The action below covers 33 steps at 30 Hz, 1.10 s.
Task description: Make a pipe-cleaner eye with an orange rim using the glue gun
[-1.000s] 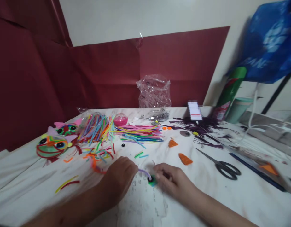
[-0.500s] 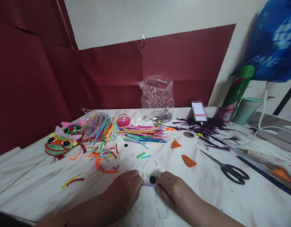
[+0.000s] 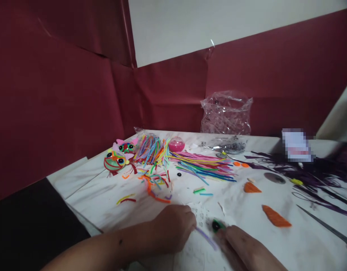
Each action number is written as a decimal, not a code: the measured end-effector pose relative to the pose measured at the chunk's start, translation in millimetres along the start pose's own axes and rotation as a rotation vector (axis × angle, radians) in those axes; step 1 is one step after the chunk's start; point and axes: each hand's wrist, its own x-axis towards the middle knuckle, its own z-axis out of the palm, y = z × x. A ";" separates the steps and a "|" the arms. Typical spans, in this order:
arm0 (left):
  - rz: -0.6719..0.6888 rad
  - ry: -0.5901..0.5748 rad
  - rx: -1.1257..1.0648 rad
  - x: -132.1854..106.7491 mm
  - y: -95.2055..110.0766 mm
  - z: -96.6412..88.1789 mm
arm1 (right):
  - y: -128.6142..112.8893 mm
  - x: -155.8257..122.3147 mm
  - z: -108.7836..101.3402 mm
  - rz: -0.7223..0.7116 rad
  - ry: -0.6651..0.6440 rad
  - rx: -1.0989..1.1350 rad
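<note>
Since half a second earlier, the purple pipe cleaner (image 3: 205, 237) had gone from level to slanting down rightward from the left grip (image 3: 173, 228), which was curled closed on one end. Its other end was near the right grip (image 3: 243, 242); blur hid whether they touched. That right grip pinched a black-eyed green piece (image 3: 217, 226), right of the left grip. Scissors (image 3: 328, 226) lay farther right on the white surface (image 3: 305, 252).

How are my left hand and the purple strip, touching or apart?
Touching: the head view shows your left hand gripping the purple strip, which sticks out.
</note>
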 end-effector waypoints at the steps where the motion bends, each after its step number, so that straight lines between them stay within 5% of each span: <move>1: -0.063 0.033 -0.024 -2.7 -8.8 -2.5 | 0.6 0.5 0.2 0.013 0.006 0.013; 7: -0.501 0.233 0.001 -35.7 -110.6 -26.1 | 6.6 1.9 0.1 0.033 -0.006 0.012; 12: -0.531 0.175 0.004 -65.5 -168.7 -32.0 | 4.8 3.2 -2.9 0.064 0.001 0.040; 17: -0.400 0.099 -0.019 -69.1 -171.9 -20.6 | 5.6 4.0 -2.3 0.091 -0.031 0.060; 27: -0.516 0.183 0.013 -65.9 -182.3 -30.7 | 3.9 5.4 -5.9 0.088 -0.056 0.075; 33: -0.376 0.020 -0.023 -58.2 -178.1 -30.7 | 3.8 5.2 -7.6 0.077 -0.099 0.093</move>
